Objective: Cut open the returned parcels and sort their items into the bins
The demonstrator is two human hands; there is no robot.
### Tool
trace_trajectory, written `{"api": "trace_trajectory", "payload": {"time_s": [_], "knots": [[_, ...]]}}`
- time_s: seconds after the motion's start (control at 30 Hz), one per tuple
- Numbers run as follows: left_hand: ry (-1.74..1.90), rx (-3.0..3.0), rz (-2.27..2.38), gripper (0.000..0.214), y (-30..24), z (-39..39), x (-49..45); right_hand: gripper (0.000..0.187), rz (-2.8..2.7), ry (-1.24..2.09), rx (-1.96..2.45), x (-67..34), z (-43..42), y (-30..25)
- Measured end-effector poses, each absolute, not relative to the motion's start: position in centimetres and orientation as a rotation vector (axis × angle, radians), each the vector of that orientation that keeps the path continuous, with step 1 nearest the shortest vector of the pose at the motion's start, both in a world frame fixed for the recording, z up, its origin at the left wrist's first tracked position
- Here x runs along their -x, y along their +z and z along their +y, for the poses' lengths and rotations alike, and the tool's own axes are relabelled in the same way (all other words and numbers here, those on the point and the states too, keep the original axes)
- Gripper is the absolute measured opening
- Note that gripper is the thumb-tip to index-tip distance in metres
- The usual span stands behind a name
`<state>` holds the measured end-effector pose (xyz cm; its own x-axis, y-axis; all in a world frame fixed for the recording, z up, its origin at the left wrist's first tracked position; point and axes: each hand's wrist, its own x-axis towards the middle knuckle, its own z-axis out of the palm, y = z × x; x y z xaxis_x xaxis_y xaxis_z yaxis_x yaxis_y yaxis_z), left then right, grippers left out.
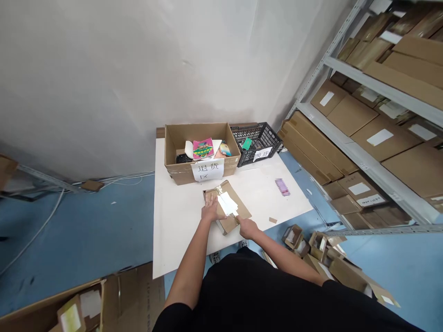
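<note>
A flat brown cardboard box (230, 226) lies slantwise on the white tabletop in front of me, with white labels (227, 203) on its upper face and clear tape near its far end. My left hand (209, 208) presses on the box's left side, fingers stretched out. At its near right part, my right hand (247, 228) is closed around a slim tool that looks like a box cutter (236, 220), its thin tip touching the box beside the labels. Most of that tool is hidden by the fingers.
Behind stand an open carton (180, 174) holding books and a black plastic crate (246, 160). A blurred purple item (283, 186) and a cardboard scrap (273, 220) lie on the white table (173, 230). Shelves of boxes (374, 133) rise at right; opened boxes (356, 276) litter the floor.
</note>
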<state>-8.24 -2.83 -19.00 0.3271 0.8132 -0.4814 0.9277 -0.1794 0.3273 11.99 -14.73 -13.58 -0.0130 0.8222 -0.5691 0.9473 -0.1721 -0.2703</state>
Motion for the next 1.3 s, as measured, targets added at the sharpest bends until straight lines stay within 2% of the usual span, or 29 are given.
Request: {"api": "trace_trajectory", "payload": {"time_s": [0.13, 0.27, 0.47, 0.57, 0.77, 0.9, 1.07, 1.3], "knots": [[-0.283, -2.037, 1.518, 0.141, -18.9, -2.8, 8.2, 0.075, 1.840, -0.875, -1.971, -13.3, -17.5, -12.5], [-0.270, -2.026, 1.520, 0.142, -19.1, -2.8, 8.2, 0.065, 1.814, -0.916, -1.981, -15.0, -18.3, -10.5], [-0.300, -1.989, 1.518, 0.144, -18.9, -2.5, 7.4, 0.062, 2.085, -0.853, -2.160, -13.2, -12.3, -8.9], [-0.356, -1.976, 1.532, 0.147, -18.7, -2.2, 7.1, 0.065, 2.139, -0.852, -2.120, -9.6, -7.1, -10.2], [-0.340, -1.958, 1.529, 0.143, -18.6, -2.5, 7.5, 0.088, 2.072, -0.895, -2.045, -5.6, -1.9, -12.6], [-0.324, -1.952, 1.538, 0.146, -18.9, -2.7, 7.6, 0.094, 2.018, -0.823, -1.963, -6.7, -3.6, -13.3], [-0.253, -1.954, 1.561, 0.145, -19.5, -3.0, 7.7, 0.063, 1.944, -0.799, -1.948, -8.8, -9.4, -14.4], [-0.220, -1.991, 1.530, 0.142, -19.6, -3.0, 8.3, 0.073, 1.832, -0.874, -2.069, -12.5, -18.7, -13.8]]}}
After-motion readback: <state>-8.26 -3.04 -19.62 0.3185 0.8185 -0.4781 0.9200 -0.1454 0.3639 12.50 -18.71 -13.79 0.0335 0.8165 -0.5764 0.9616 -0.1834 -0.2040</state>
